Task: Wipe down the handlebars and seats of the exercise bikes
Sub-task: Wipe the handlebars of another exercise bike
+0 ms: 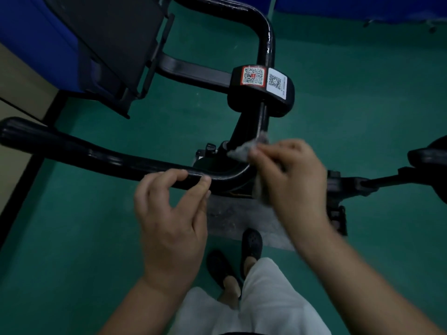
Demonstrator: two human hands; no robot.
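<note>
- The black handlebar (96, 155) is a glossy, rounded tube that runs from the left edge of the frame to the centre, then bends upward in a smooth curve toward the stem.
- The left hand (171, 213) rests at the bar's near side in the lower centre, fingers loosely curled and slightly spread, the fingertips (205, 181) touching the tube without closing around it.
- The right hand (290, 175), motion-blurred, pinches a grey cloth (242, 152) between thumb and fingers just at the bend; the fabric looks soft and crumpled, with a second fold hanging below the palm.
- Above the bend, a black padded block (261, 93) carries two QR-code stickers, one orange-bordered, one white.
- A dark flat panel (108, 44) tilts across the upper left.
- Open green floor (362, 105), smooth and matte, lies right of the stem and below the bar at left.
- A grey, worn mat (232, 216) sits under the frame, near the person's black clogs (251, 243).
</note>
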